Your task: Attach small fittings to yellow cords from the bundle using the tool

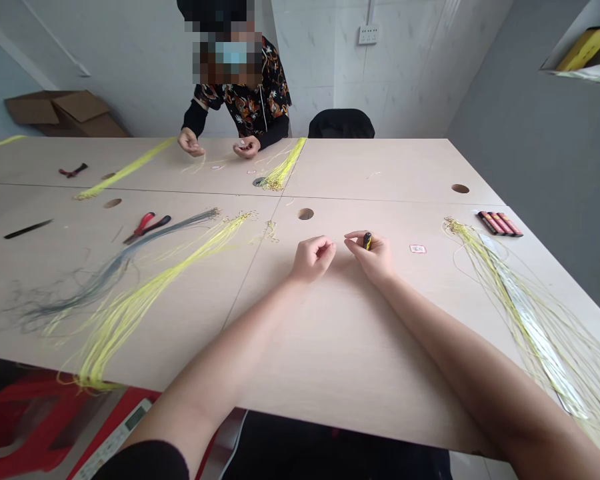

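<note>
My left hand is closed in a pinch above the table's middle. A tiny pale thing seems to stick out at its fingertips, too small to make out. Just to its right, my right hand is closed round a short black-and-yellow stick, its kind not clear. The fingertips of both hands face each other with a small gap between them. A small red-edged label lies right of my right hand. Left of my left hand are a bundle of yellow cords and a small tangle of yellow cord.
Red-handled pliers, a grey cord bundle and a dark blade-like tool lie left. More yellow cords and several dark red-labelled tubes lie right. Across the table, a co-worker handles thin cords. The table has round holes.
</note>
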Available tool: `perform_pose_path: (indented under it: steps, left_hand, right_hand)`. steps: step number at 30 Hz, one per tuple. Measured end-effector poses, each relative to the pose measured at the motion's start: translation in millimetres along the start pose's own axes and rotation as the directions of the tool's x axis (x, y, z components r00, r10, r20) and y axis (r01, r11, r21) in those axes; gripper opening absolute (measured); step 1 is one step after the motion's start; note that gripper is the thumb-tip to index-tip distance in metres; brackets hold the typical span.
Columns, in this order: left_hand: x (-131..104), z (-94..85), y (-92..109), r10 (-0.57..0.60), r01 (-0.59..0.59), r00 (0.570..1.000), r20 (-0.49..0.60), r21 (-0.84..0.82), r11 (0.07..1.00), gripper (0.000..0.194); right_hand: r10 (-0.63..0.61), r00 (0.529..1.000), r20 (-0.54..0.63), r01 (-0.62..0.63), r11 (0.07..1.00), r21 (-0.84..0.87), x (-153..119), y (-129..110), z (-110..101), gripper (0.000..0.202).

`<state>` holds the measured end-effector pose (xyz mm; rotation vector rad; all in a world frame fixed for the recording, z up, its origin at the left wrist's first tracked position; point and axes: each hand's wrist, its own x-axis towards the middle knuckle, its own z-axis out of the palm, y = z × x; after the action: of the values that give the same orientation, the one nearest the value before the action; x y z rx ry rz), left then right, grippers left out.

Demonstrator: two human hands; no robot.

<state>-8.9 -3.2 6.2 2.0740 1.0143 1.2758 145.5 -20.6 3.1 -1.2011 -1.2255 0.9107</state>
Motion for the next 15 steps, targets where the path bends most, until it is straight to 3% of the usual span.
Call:
perform_pose_path:
  steps: [7,15]
  left_hand:
    - [1.4,-0.6,-2.1,-0.128,0.139,0.989,0.076,-0.152,0.979,0.03]
    - [0.1,0.6,-2.1,-0.088,0.107,0.987,0.133,-0.144,0.984,0.029]
  right_hand:
    - [-0.061,0.998,0.022,0.061,0.998,-0.027,-1.6,0.0,0.1,0.019]
    - [-0.099,0.99,0.101,0.108,0.99,-0.089,-2.7,-0.8,1.4,0.017]
